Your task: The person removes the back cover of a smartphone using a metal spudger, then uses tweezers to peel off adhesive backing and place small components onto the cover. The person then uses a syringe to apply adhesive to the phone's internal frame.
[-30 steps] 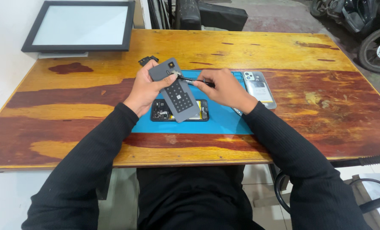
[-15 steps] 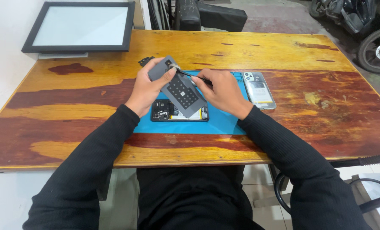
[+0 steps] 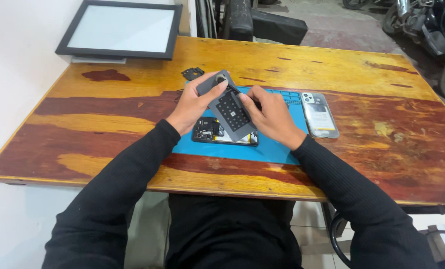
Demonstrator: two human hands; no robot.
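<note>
My left hand [image 3: 191, 103] holds up a grey flat panel [image 3: 226, 105] with a dotted black patch, tilted above the blue mat [image 3: 277, 142]. My right hand [image 3: 269, 115] grips a thin dark tool [image 3: 238, 92] whose tip touches the panel near its top corner. Under the panel an opened phone [image 3: 217, 133] lies on the mat with its insides showing, partly hidden by the panel and hands.
A phone back cover with camera cutouts [image 3: 320, 114] lies to the right, half on the mat. A small black part [image 3: 192, 72] sits beyond my left hand. A dark-framed screen [image 3: 122, 30] rests at the table's [image 3: 392, 99] far left corner.
My right hand has shifted left, closer over the panel, and the tool tip has moved up toward the panel's top corner. The left hand keeps holding the panel.
</note>
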